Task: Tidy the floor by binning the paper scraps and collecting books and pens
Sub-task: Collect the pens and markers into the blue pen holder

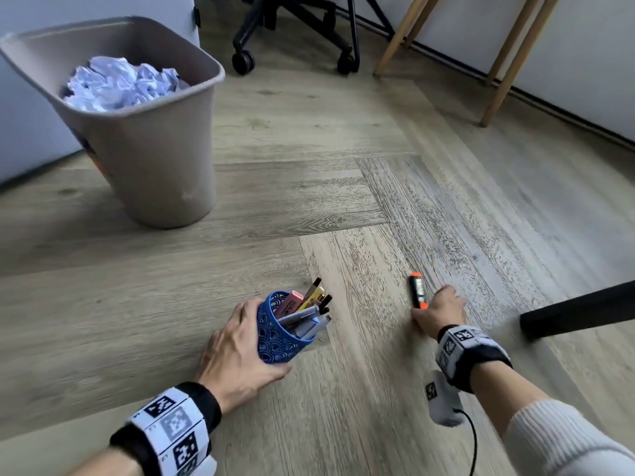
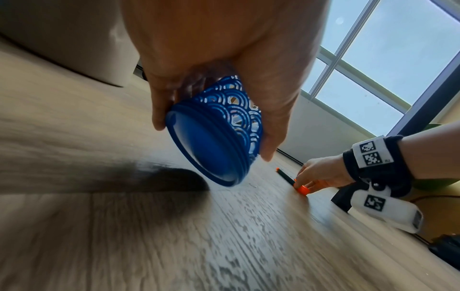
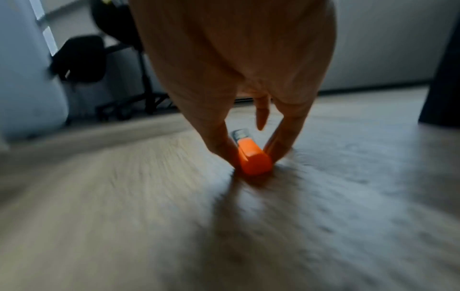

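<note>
One marker is pinched on the floor while one pen cup is held tilted.

The left hand [image 1: 240, 348] is wrapped around the blue pen cup [image 1: 281, 334], tipped rightward just above the floor [image 1: 309, 207]. The right hand [image 1: 441, 312] is reached down, fingers [image 3: 221, 145] clamped on the orange marker [image 1: 416, 291] lying there. One bin [image 1: 154, 159] of crumpled paper [image 1: 120, 82] is stood well apart.

A: Head view: soft, even daylight, sharp centre, edges smeared; lines of the pale wood-plank floor [image 1: 309, 201] bend outward.

B: Left wrist: bright tall window [image 2: 373, 59], dark shadow under the blue patterned plastic pen cup [image 2: 214, 141]. Right wrist: dim, heavy motion blur, soft focus.
</note>
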A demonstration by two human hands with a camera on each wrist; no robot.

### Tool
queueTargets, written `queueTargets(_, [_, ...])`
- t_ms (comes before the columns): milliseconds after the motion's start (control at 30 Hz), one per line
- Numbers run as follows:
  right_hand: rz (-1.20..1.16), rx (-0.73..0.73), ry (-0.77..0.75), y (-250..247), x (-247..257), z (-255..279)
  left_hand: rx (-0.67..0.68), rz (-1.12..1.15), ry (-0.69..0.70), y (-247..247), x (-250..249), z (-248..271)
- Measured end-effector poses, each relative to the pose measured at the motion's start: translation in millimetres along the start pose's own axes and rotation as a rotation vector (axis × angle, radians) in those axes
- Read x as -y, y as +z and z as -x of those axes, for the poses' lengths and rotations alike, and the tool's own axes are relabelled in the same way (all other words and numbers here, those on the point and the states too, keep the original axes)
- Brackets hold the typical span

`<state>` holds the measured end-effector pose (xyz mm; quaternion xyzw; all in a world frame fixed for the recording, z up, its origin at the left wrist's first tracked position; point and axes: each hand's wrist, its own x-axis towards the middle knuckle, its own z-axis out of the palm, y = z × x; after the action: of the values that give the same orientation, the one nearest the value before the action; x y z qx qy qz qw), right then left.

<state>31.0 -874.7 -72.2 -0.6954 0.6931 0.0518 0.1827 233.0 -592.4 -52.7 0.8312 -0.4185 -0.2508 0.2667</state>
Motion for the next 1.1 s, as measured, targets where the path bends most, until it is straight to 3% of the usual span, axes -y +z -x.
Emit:
queueTargets(67, [-0.245,0.208,-0.006,-8.5,13.6,8.6,-0.011,0.003,-0.003,-2.5,-1.2,-0.2])
queueTargets(167, [-0.741,0.557,-0.179,-28.5,46.5,49.2,-0.03,0.014,-0.015,-6.3,-3.8,0.6])
queueTargets(267, [-0.992,0.632,-0.45,-51.7,81.5,107.6,-0.076,0.057,-0.039,-10.4,-9.3,2.9])
queueTargets(400, [-0.952,0.487,-0.74,-61.5,118.8,166.7,-0.165,0.099,-0.065,-19.0,-23.2,7.7])
queueTargets(633, [-0.691,0.291,-0.867,-25.4,152.0,206.7,-0.261,0.129,-0.115,-41.0,-15.4,17.3])
queueTargets(767, [-0.553,0.1,-1.047,-16.1,161.3,225.6,-0.311,0.13,-0.142,-51.4,0.8,29.0])
queueTargets(1000, [-0.453,0.063,-1.188,-2.9,176.3,243.8,-0.387,0.147,-0.166,-71.6,22.1,48.5])
queueTargets(1100, [-0.513,0.16,-1.196,-4.7,178.5,248.3,-0.444,0.153,-0.169,-81.5,33.0,55.9])
